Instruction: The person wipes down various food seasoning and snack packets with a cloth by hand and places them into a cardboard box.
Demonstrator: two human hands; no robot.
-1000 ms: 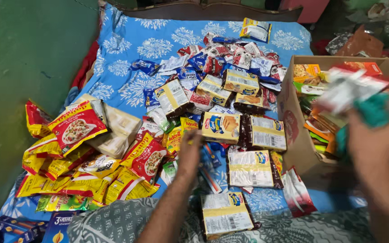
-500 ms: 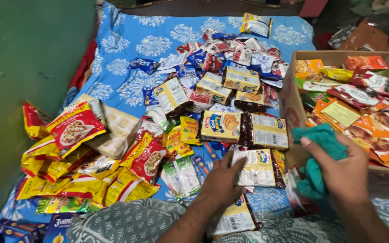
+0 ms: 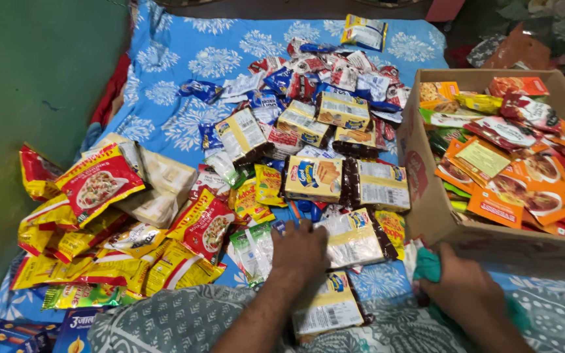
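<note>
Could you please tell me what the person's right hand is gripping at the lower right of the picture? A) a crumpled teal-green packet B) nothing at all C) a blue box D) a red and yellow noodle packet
A: the right hand is closed around a crumpled teal-green packet just in front of the cardboard box, while the left hand rests flat on the packets spread over the blue sheet.

- The left hand (image 3: pixel 300 252) covers part of a clear packet (image 3: pixel 254 252), so its grip cannot be told.
- The teal cloth (image 3: pixel 428 267) is mostly hidden under the right hand (image 3: pixel 460 287).
- The cardboard box (image 3: pixel 426 209) is cut off at the right edge.
</note>
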